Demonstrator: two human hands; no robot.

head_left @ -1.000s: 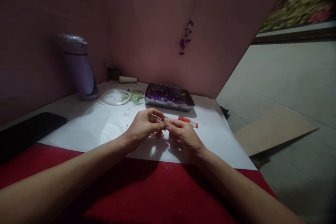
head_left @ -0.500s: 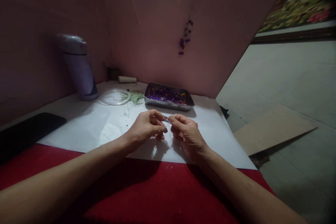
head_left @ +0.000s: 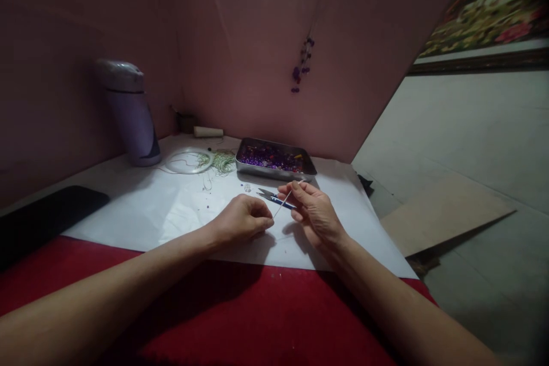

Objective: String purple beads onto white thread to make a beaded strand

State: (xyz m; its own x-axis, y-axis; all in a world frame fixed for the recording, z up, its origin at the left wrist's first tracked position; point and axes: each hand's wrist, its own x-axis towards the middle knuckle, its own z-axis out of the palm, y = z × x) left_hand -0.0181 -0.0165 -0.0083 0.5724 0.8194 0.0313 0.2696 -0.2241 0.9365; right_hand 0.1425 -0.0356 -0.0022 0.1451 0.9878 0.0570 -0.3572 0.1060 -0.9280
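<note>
A thin pale cord [head_left: 282, 204] runs taut between my two hands over the white paper. My left hand [head_left: 242, 218] pinches its lower end with thumb and fingers. The upper end is pinched in my right hand [head_left: 313, 206], and a short tip sticks out past the fingers. Blue-handled thread snips [head_left: 275, 199] with pointed metal blades show just beyond the cord, beside my right hand; their rear end is hidden behind its fingers. Whether they lie on the paper or rest against the fingers, I cannot tell. Clear beads [head_left: 247, 187] sit left of the blade tips.
A metal tray [head_left: 274, 173] of purple beads stands behind my hands. To its left are a clear ring-shaped coil [head_left: 189, 160], tangled green thread [head_left: 221, 161] and a purple bottle [head_left: 132, 126]. A dark flat object [head_left: 51, 214] lies far left. Strung beads [head_left: 302, 66] hang at the wall.
My hands have moved apart, the left one slightly down, and the cord now stretches between them. The snips and clear beads, hidden behind the hands before, have come into view.
</note>
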